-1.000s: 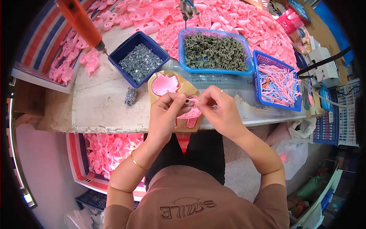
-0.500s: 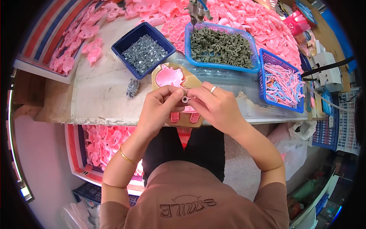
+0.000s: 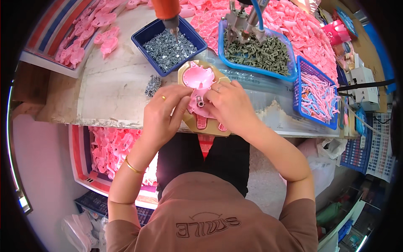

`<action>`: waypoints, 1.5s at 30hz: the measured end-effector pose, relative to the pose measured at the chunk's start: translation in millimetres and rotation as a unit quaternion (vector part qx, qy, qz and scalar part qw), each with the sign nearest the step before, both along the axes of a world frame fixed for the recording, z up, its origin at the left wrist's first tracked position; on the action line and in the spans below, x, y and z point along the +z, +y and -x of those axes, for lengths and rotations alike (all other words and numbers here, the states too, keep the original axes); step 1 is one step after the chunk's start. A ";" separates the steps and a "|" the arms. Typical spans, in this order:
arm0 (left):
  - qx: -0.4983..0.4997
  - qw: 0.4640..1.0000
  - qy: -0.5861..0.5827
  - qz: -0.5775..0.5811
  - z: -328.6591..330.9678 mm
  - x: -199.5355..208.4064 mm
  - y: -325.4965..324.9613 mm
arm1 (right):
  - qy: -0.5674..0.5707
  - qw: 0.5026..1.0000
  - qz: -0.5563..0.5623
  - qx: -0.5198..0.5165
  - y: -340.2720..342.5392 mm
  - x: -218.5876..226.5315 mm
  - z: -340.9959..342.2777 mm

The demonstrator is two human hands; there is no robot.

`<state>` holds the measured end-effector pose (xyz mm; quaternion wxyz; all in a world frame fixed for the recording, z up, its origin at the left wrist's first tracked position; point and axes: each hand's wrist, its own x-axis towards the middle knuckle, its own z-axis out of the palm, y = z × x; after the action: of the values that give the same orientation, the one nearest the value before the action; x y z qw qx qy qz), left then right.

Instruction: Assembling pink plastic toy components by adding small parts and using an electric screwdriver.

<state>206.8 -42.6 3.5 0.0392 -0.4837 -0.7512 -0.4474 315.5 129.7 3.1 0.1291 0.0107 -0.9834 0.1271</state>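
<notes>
Pink shell (image 3: 197, 80) — now pressed flatter, fingers (image 3: 181, 105) closer

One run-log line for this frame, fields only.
left hand: steadies pink toy shell | right hand: presses small grey part into it | jig: tan board | nearby: screw tray

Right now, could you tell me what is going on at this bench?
A person presses both hands, left hand and right hand, onto a pink plastic toy shell seated in a tan jig, fitting a small grey part. Behind it stand a blue tray of screws, a tub of grey-green parts and a basket of pink sticks.
</notes>
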 end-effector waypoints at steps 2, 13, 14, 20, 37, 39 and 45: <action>-0.041 0.997 0.061 0.009 0.2 -0.6 0.7 | -0.011 1.000 -0.002 0.004 0.7 2.5 2.7; -0.116 0.980 0.132 0.094 1.6 -12.3 -8.6 | -0.024 0.999 0.012 -0.038 -11.7 5.6 0.4; -0.113 0.981 0.126 0.094 1.3 -12.7 -9.2 | -0.024 0.999 0.013 -0.037 -11.4 4.2 0.5; -0.112 0.983 0.110 0.091 0.6 -13.2 -10.0 | -0.072 0.992 0.106 -0.002 6.0 5.8 8.3; -0.111 0.951 0.221 0.184 -7.4 -18.8 -3.2 | -0.078 0.993 0.061 0.058 9.5 10.1 13.5; -0.106 0.948 0.230 0.192 -8.7 -21.0 -2.7 | -0.087 0.993 0.056 0.054 9.7 9.0 13.6; -0.107 0.949 0.225 0.193 -6.6 -21.2 -2.5 | -0.048 0.995 0.077 0.047 10.8 4.3 4.3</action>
<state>213.4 -45.1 -17.7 0.0649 -0.6479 -0.7385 -0.1750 311.2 140.5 7.4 0.0759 0.0403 -0.9741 0.2091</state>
